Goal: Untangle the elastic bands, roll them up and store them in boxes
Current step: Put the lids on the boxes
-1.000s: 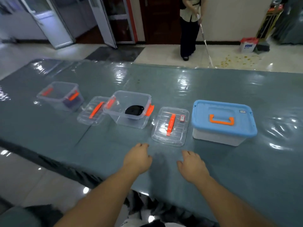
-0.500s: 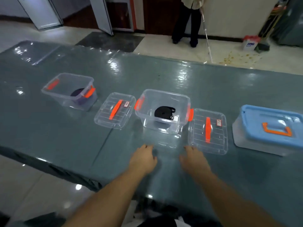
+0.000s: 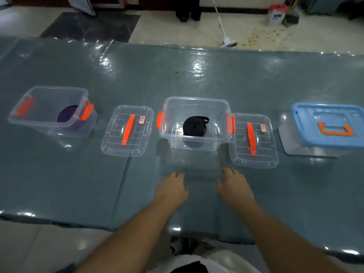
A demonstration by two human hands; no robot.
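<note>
A rolled black elastic band lies inside the middle clear box, which has orange latches. A rolled purple band sits in the clear box at the left. Each box has its clear lid with an orange handle lying flat to its right: the left lid and the right lid. My left hand and my right hand rest palm down on the table just in front of the middle box, fingers relaxed, holding nothing.
A larger box with a blue lid and an orange handle stands shut at the right. The grey-green table is covered with glossy film. Beyond the far edge, a person's feet and a mop are on the tiled floor.
The view has swung left and down, so the boxes now sit more to the right and closer. Both hands have slid forward a little toward the middle box.
</note>
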